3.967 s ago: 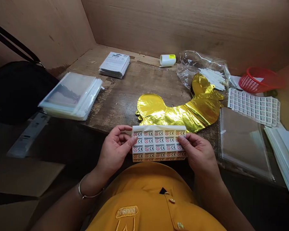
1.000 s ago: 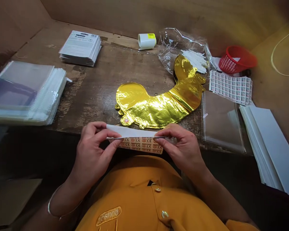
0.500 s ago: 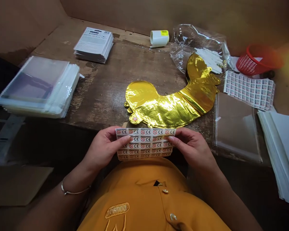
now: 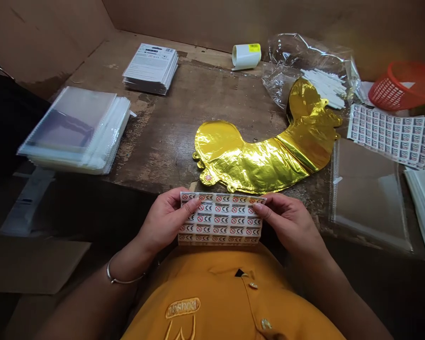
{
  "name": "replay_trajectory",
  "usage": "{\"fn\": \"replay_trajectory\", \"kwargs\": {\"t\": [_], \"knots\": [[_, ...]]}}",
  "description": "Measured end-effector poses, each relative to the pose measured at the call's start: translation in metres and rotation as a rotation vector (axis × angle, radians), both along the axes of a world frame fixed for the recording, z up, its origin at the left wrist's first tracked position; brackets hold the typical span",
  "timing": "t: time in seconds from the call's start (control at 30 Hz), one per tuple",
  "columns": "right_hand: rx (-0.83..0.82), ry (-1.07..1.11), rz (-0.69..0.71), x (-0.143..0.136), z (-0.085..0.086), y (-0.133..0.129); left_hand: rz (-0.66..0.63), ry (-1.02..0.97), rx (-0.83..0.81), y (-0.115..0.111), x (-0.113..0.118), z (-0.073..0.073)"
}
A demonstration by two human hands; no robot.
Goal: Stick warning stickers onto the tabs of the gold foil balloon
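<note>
A sheet of small printed CE stickers (image 4: 221,222) is stretched between my hands in front of the table's near edge. My left hand (image 4: 168,217) pinches its left side, thumb on the printed face. On the right side my right hand (image 4: 286,215) grips it the same way, the fingers behind hidden by the paper. Just beyond the sheet, a flat, shiny gold foil balloon (image 4: 265,160) lies curved on the dark wooden table (image 4: 159,123).
Clear plastic sleeves (image 4: 74,127) are stacked at left, printed cards (image 4: 150,68) behind them. A white roll (image 4: 247,56), white sticks (image 4: 326,87) in clear film and a red basket (image 4: 403,85) stand at the back. Another sticker sheet (image 4: 393,134) lies right, near a clear sleeve (image 4: 368,189).
The whole view has shifted, so everything appears farther right. The sticker sheet now shows more of its face, spread flatter between my hands, which keep their hold.
</note>
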State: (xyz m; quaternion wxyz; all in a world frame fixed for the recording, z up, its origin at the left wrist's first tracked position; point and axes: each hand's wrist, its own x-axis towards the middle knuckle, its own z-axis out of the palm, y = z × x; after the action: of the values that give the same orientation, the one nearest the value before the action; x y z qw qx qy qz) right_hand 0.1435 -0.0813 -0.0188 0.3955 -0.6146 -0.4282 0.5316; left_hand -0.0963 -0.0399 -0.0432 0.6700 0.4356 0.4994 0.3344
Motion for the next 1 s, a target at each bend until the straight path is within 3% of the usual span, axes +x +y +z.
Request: {"fn": "replay_trajectory", "kwargs": {"t": [0.07,0.13,0.27,0.33,0.37,0.47,0.57,0.87,1.0], "knots": [[0.001,0.021,-0.027,0.000,-0.004,-0.001,-0.033,0.079,0.037,0.001,-0.005,-0.001],[0.007,0.033,-0.061,-0.001,-0.007,-0.002,-0.044,0.228,0.181,0.001,-0.011,0.003],[0.066,0.001,-0.055,-0.005,-0.008,-0.001,-0.032,0.717,0.857,0.005,-0.013,0.021],[0.125,-0.056,-0.010,-0.009,-0.007,-0.001,-0.197,0.822,1.110,0.012,-0.005,0.032],[0.156,-0.086,0.012,-0.012,-0.006,-0.001,-0.320,0.815,1.155,0.017,0.001,0.036],[0.216,-0.170,0.059,-0.018,-0.004,-0.001,-0.667,0.731,1.025,0.035,0.018,0.044],[0.215,-0.228,0.090,-0.021,-0.003,-0.001,-0.834,0.682,0.745,0.052,0.028,0.045],[0.135,-0.257,0.152,-0.019,-0.004,-0.001,-0.884,0.486,0.418,0.058,0.032,0.044],[0.416,-0.587,0.182,-0.008,0.008,0.009,-0.849,0.366,0.195,0.059,0.032,0.044]]}}
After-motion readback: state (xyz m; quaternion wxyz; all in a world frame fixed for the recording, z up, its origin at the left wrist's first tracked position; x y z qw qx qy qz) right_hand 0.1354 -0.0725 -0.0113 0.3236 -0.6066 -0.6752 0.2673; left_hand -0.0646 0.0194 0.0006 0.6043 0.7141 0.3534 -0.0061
